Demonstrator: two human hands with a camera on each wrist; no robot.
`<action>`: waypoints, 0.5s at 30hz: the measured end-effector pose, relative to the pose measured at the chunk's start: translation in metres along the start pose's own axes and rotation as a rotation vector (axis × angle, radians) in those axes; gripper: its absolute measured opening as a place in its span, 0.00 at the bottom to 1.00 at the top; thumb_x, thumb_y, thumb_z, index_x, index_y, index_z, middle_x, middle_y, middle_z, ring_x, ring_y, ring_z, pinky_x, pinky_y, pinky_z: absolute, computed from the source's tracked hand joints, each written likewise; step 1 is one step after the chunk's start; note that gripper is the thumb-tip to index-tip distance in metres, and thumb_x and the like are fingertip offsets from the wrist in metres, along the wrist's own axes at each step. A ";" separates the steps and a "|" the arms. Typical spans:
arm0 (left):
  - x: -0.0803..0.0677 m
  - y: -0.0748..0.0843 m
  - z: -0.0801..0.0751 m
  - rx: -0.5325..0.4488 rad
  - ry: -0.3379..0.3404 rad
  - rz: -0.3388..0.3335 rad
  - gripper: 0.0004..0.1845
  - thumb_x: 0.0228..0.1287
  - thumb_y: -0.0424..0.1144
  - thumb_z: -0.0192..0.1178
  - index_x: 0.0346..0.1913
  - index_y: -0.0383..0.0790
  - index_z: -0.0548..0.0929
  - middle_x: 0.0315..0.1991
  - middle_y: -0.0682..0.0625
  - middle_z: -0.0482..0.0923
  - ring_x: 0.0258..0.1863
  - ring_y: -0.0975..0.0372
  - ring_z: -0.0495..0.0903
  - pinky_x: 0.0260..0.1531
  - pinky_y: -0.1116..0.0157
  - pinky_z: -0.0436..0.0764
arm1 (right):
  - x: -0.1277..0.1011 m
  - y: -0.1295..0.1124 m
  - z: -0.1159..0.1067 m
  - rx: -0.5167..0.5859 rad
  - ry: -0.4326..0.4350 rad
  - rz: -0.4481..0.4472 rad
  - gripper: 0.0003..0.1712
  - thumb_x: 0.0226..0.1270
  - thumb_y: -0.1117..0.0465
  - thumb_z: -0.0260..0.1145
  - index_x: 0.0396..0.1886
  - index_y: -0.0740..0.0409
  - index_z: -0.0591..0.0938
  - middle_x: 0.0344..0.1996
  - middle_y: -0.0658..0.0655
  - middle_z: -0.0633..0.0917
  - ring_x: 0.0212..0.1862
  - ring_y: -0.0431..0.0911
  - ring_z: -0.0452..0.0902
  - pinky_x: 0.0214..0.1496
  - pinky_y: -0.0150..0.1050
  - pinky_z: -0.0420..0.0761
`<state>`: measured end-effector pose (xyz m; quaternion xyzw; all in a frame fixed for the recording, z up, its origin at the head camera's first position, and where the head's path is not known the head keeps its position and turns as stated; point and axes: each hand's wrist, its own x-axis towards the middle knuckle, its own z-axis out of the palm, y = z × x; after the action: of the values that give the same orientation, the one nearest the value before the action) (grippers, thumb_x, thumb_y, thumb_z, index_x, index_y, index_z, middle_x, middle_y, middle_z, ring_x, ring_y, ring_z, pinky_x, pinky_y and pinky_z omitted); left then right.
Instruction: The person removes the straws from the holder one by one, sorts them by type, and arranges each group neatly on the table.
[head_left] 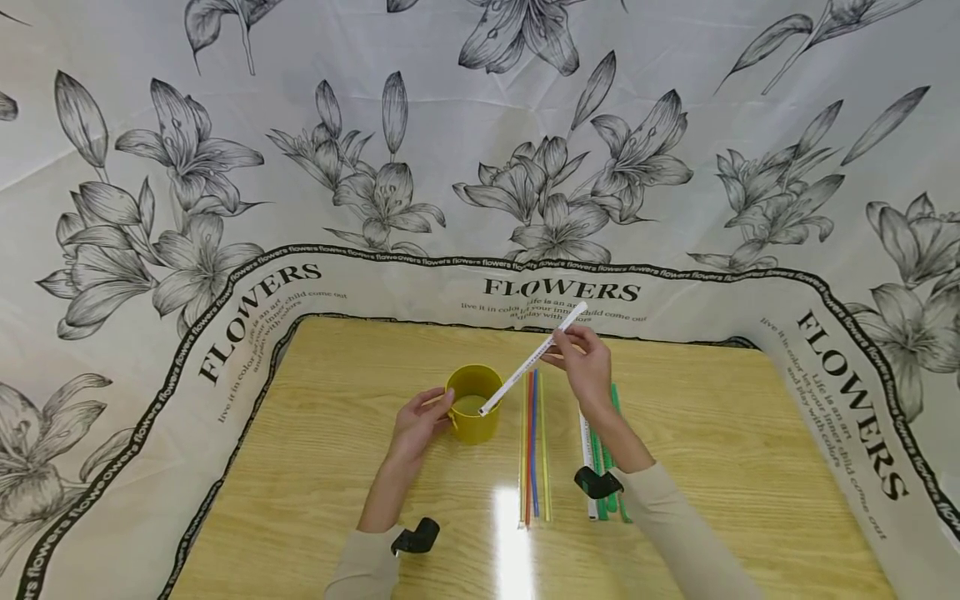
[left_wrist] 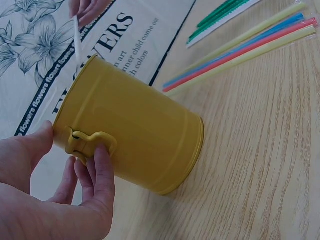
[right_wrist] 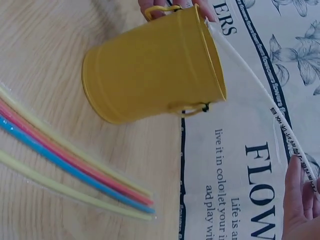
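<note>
A yellow metal bucket with small side handles stands upright on the table. My left hand holds it from the left, thumb at the rim and fingertips at the side handle. In my right hand, a long white paper-wrapped straw with dark print is pinched near its upper end. It slants down to the left, its lower end over the bucket's mouth, at the rim in the right wrist view.
Right of the bucket lie several straws in clear wrappers: yellow, red and blue. Farther right, under my right forearm, are green-wrapped straws and a white-wrapped straw. A flower-print cloth borders the wooden table.
</note>
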<state>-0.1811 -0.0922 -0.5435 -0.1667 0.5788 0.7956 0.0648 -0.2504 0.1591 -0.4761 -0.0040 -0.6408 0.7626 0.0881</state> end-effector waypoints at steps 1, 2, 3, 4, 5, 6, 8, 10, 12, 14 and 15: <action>0.000 0.000 0.000 0.001 -0.002 0.004 0.26 0.71 0.43 0.68 0.63 0.29 0.77 0.56 0.33 0.79 0.40 0.63 0.84 0.52 0.59 0.84 | 0.001 -0.001 -0.002 -0.004 0.009 0.001 0.14 0.77 0.69 0.63 0.53 0.78 0.76 0.35 0.56 0.82 0.35 0.43 0.86 0.46 0.41 0.88; 0.000 0.000 0.000 0.001 -0.002 0.008 0.26 0.71 0.43 0.68 0.63 0.29 0.77 0.56 0.33 0.79 0.40 0.62 0.84 0.51 0.59 0.85 | 0.001 -0.001 -0.005 -0.008 0.017 0.003 0.15 0.77 0.68 0.63 0.53 0.78 0.76 0.35 0.55 0.82 0.35 0.43 0.86 0.46 0.41 0.88; 0.001 0.000 0.000 -0.003 -0.002 0.007 0.25 0.71 0.42 0.68 0.62 0.29 0.77 0.56 0.33 0.79 0.40 0.62 0.84 0.51 0.60 0.85 | 0.002 -0.002 -0.008 -0.013 0.024 0.006 0.15 0.77 0.68 0.63 0.54 0.77 0.76 0.35 0.55 0.82 0.35 0.43 0.86 0.45 0.40 0.88; 0.001 0.000 -0.001 -0.006 -0.001 0.005 0.25 0.71 0.42 0.68 0.62 0.30 0.77 0.56 0.32 0.79 0.39 0.62 0.84 0.50 0.60 0.85 | 0.002 -0.002 -0.011 -0.021 0.027 0.010 0.15 0.77 0.68 0.63 0.54 0.77 0.76 0.35 0.54 0.82 0.35 0.42 0.85 0.45 0.40 0.88; 0.001 0.000 -0.001 -0.010 -0.001 0.005 0.24 0.71 0.42 0.68 0.62 0.30 0.77 0.55 0.32 0.79 0.39 0.62 0.84 0.49 0.61 0.85 | 0.002 -0.002 -0.014 -0.030 0.030 0.016 0.16 0.77 0.67 0.63 0.55 0.77 0.76 0.36 0.54 0.81 0.35 0.42 0.85 0.45 0.40 0.88; 0.001 -0.001 -0.001 -0.011 -0.001 0.005 0.24 0.71 0.42 0.68 0.62 0.30 0.78 0.55 0.33 0.79 0.38 0.62 0.84 0.49 0.61 0.85 | 0.002 -0.001 -0.017 -0.044 0.034 0.021 0.16 0.78 0.66 0.62 0.56 0.77 0.76 0.36 0.54 0.81 0.35 0.42 0.85 0.45 0.39 0.88; 0.002 -0.001 -0.001 -0.011 0.001 0.000 0.24 0.71 0.42 0.68 0.62 0.30 0.78 0.54 0.33 0.79 0.38 0.62 0.84 0.48 0.62 0.85 | 0.001 0.001 -0.023 -0.066 0.040 0.035 0.18 0.78 0.66 0.62 0.57 0.78 0.76 0.37 0.54 0.80 0.35 0.41 0.85 0.44 0.38 0.88; 0.002 -0.001 -0.001 -0.009 0.004 -0.006 0.24 0.71 0.42 0.68 0.62 0.31 0.78 0.54 0.34 0.79 0.38 0.62 0.84 0.47 0.63 0.85 | 0.000 0.003 -0.028 -0.082 0.044 0.047 0.20 0.78 0.66 0.62 0.59 0.78 0.75 0.37 0.54 0.80 0.35 0.40 0.85 0.44 0.36 0.87; 0.002 -0.001 -0.001 -0.001 0.005 -0.008 0.25 0.71 0.43 0.68 0.63 0.31 0.78 0.54 0.34 0.79 0.38 0.62 0.84 0.47 0.63 0.85 | -0.002 0.006 -0.034 -0.101 0.049 0.052 0.21 0.78 0.66 0.62 0.60 0.79 0.75 0.38 0.54 0.80 0.35 0.39 0.84 0.44 0.35 0.87; 0.002 -0.001 0.000 0.002 0.005 -0.009 0.25 0.71 0.43 0.68 0.63 0.31 0.78 0.53 0.34 0.79 0.38 0.62 0.84 0.48 0.62 0.85 | -0.003 0.008 -0.039 -0.115 0.052 0.050 0.21 0.78 0.66 0.62 0.60 0.79 0.75 0.38 0.53 0.81 0.35 0.39 0.84 0.43 0.35 0.87; 0.002 -0.001 0.000 0.004 0.005 -0.010 0.25 0.71 0.43 0.68 0.62 0.31 0.78 0.53 0.34 0.79 0.38 0.62 0.84 0.48 0.62 0.85 | -0.004 0.009 -0.042 -0.125 0.053 0.050 0.21 0.78 0.66 0.62 0.61 0.79 0.75 0.38 0.53 0.82 0.35 0.39 0.84 0.43 0.34 0.87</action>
<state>-0.1826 -0.0921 -0.5447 -0.1715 0.5796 0.7938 0.0674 -0.2425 0.1985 -0.4931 -0.0458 -0.6842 0.7228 0.0858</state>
